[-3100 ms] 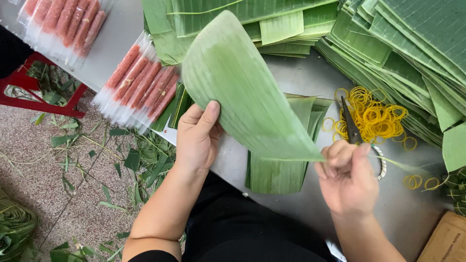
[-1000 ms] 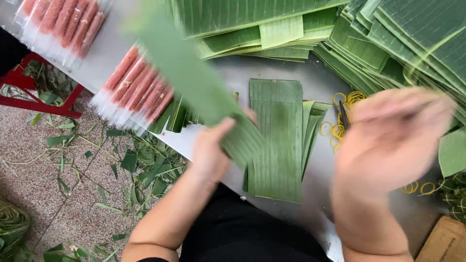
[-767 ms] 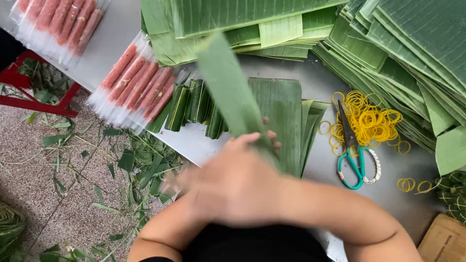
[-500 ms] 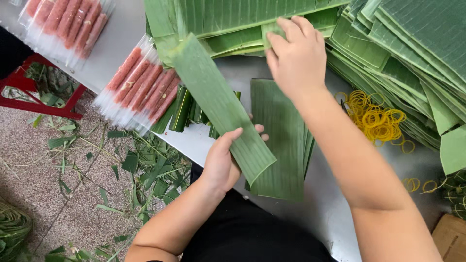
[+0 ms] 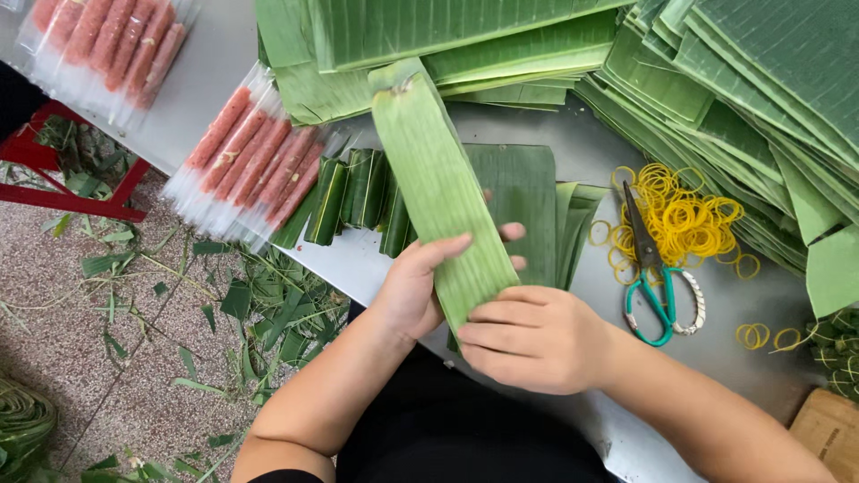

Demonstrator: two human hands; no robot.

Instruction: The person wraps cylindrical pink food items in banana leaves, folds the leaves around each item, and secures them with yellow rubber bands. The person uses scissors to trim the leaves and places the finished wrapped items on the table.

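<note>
Left hand (image 5: 419,291) closed around the near end of a long banana-leaf strip (image 5: 438,188), thumb on top, fingers beneath. Right hand (image 5: 534,338) pinching the same end, just right of the left. Beyond the right hand: scissors (image 5: 651,277) amid yellow rubber bands (image 5: 689,215). Beyond the left: leaf-wrapped rolls (image 5: 358,192).

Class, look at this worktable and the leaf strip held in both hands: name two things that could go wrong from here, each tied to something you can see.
1. The scissors lie with blades bare close to the right hand; a careless reach could nick a finger.
2. The leaf strip is gripped by the left hand and the right hand at its near end only; it might split along its ribs if bent hard.
</note>
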